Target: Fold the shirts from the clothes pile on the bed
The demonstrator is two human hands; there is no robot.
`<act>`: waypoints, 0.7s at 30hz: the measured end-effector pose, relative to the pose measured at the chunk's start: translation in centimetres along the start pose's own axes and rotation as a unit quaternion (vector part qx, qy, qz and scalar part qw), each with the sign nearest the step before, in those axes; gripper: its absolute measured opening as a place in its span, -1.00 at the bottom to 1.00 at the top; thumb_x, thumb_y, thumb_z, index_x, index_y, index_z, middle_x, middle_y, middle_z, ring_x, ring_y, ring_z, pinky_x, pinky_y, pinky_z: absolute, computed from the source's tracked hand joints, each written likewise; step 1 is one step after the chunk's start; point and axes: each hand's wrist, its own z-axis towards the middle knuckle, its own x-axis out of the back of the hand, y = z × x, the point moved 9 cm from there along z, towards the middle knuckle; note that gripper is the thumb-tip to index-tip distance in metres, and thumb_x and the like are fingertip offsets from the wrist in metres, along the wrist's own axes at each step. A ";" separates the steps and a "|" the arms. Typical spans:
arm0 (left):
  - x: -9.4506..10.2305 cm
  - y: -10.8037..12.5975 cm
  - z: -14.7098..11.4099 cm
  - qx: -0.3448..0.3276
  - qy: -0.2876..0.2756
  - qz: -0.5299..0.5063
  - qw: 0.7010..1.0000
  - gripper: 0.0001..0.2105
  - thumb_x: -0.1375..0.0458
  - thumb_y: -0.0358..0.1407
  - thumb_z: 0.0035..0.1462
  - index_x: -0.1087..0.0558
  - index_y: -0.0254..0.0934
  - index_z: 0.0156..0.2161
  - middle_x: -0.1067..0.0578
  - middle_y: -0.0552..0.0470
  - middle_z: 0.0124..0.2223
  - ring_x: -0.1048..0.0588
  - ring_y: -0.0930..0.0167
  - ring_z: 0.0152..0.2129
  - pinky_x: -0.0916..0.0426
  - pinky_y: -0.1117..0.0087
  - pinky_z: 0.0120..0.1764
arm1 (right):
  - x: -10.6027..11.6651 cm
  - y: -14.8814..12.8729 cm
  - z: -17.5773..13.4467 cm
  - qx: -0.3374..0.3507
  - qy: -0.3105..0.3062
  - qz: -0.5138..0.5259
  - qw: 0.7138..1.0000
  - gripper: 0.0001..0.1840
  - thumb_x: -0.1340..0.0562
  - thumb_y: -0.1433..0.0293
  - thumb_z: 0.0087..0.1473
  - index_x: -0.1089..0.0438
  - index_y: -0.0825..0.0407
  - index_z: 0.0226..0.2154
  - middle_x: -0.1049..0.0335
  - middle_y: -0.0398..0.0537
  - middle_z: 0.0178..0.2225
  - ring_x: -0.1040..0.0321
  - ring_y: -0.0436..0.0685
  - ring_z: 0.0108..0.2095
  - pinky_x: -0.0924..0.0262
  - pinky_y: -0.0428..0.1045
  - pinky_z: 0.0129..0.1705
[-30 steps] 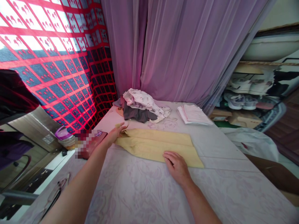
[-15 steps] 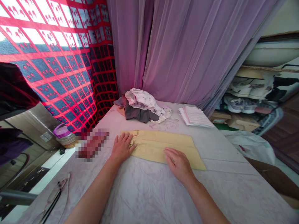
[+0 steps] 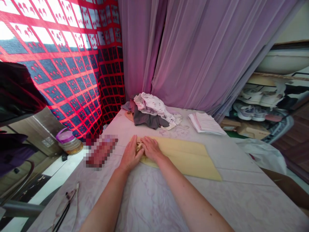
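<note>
A folded yellow garment [image 3: 185, 156] lies flat across the tabletop, its left end bunched. My left hand [image 3: 130, 154] rests at that end with fingers stretched out and the thumb apart, so it is open. Right beside it, my right hand [image 3: 151, 148] lies palm down on the garment, fingers extended and open, the fingertips close to the left hand's thumb. A small crumpled bit of the cloth shows between the two hands. What lies under the palms is hidden.
Behind the garment sits a heap of crumpled clothes [image 3: 154, 112]. A folded striped white cloth [image 3: 206, 123] is at the back right. Glasses [image 3: 64, 206] lie near the left front edge, and a blurred-out reddish object [image 3: 102, 153] at the left. Shoes [image 3: 249, 111] stand on a rack.
My right hand has moved left along the garment, from its middle to its left end beside my left hand. The left hand has turned slightly; the view has shifted a little.
</note>
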 end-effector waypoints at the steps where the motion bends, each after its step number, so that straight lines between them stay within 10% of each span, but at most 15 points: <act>1: 0.4 0.0 0.0 -0.003 0.019 -0.014 1.000 -0.43 -0.31 -0.39 -0.11 -0.36 -0.18 0.08 -0.19 -0.02 0.28 -0.02 0.29 0.27 0.21 0.32 0.27 | -0.4 0.4 0.1 -0.005 -0.009 0.007 1.000 -0.51 0.14 0.25 0.28 -0.21 -0.04 0.16 -0.10 0.03 0.24 0.03 0.16 0.25 0.18 0.23 0.24; 8: 2.8 -2.4 -0.2 0.060 0.152 -0.164 0.973 -0.53 -0.14 -0.48 0.07 -0.32 -0.09 0.09 -0.16 0.09 0.29 -0.15 0.37 0.21 -0.08 0.37 0.20 | 0.2 0.9 0.5 0.007 -0.012 0.063 0.998 -0.48 0.19 0.24 0.28 -0.37 -0.04 0.00 -0.33 -0.01 0.10 -0.17 0.08 0.15 0.01 0.12 0.17; 12: 2.5 -1.8 0.0 0.006 0.125 -0.110 0.986 -0.48 -0.15 -0.55 -0.02 -0.35 -0.12 0.07 -0.25 0.05 0.24 -0.23 0.37 0.17 -0.10 0.35 0.19 | 0.0 0.4 -0.2 -0.015 -0.032 0.027 0.999 -0.49 0.00 0.11 0.19 -0.27 -0.02 0.10 -0.18 0.06 0.20 -0.05 0.18 0.21 0.11 0.21 0.21; 18: 8.9 -1.6 0.2 -0.044 0.285 0.033 0.957 -0.64 -0.07 -0.38 0.07 -0.37 -0.24 0.02 -0.46 -0.08 0.02 -0.46 0.35 -0.09 -0.30 0.25 0.03 | -1.5 0.4 -1.8 -0.021 -0.057 -0.031 0.998 -0.39 -0.01 0.19 0.17 -0.04 -0.02 0.24 0.13 0.02 0.32 0.25 0.14 0.31 0.42 0.21 0.27; 21: 9.5 -1.5 0.4 -0.028 0.262 0.170 0.950 -0.72 -0.08 -0.30 0.07 -0.45 -0.24 -0.10 -0.53 -0.03 -0.13 -0.49 0.33 -0.16 -0.34 0.24 -0.02 | -1.8 0.8 -1.9 -0.023 -0.061 -0.029 0.997 -0.39 0.01 0.25 0.17 -0.02 -0.01 0.25 0.16 -0.01 0.33 0.27 0.10 0.31 0.46 0.16 0.28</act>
